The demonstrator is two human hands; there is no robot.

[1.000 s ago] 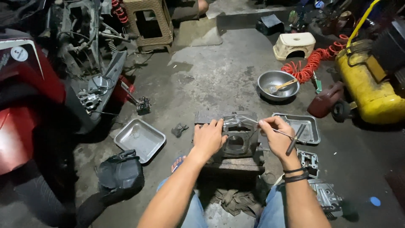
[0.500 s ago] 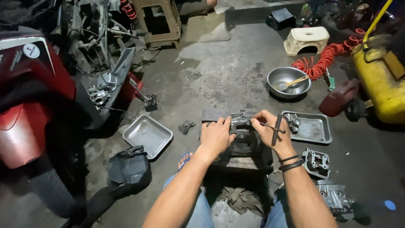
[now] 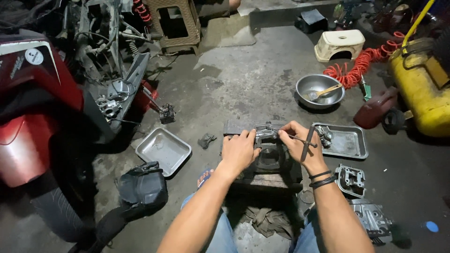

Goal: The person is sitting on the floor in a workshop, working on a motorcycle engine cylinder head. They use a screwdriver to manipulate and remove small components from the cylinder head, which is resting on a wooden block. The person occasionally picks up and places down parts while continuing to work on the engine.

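Grip: the left hand (image 3: 240, 151) lies flat over the near left edge of the dark grey, finned metal engine cylinder block (image 3: 271, 157), fingers curled onto its top and pressing down, while the right hand (image 3: 300, 146) pinches a slim dark metal T-handle tool (image 3: 307, 142) between thumb and fingers, its cross-bar hanging below the knuckles and its shaft reaching toward the top of the block. The block sits upright on a low dark wooden stand (image 3: 262, 180) on the stained concrete floor (image 3: 243, 89), between the person's knees. As a cast metal part it is judged heavy, rigid and probably oily, so a broad hold on the outer fins or flat side faces suits it better than fingertips on the machined bore rim, which is the surface most easily marred. Just right of the block lies a shallow rectangular steel tray (image 3: 344, 143) with small parts at its left end; a second, similar empty tray (image 3: 163, 151) lies to the left. Two grey cast engine covers (image 3: 350, 179) rest by the right forearm. Farther off stand a round steel bowl (image 3: 319, 90) with a wooden-handled brush, a coiled orange air hose (image 3: 361, 68) and a yellow compressor tank (image 3: 419, 89); a red motorcycle (image 3: 28, 122) fills the left edge.
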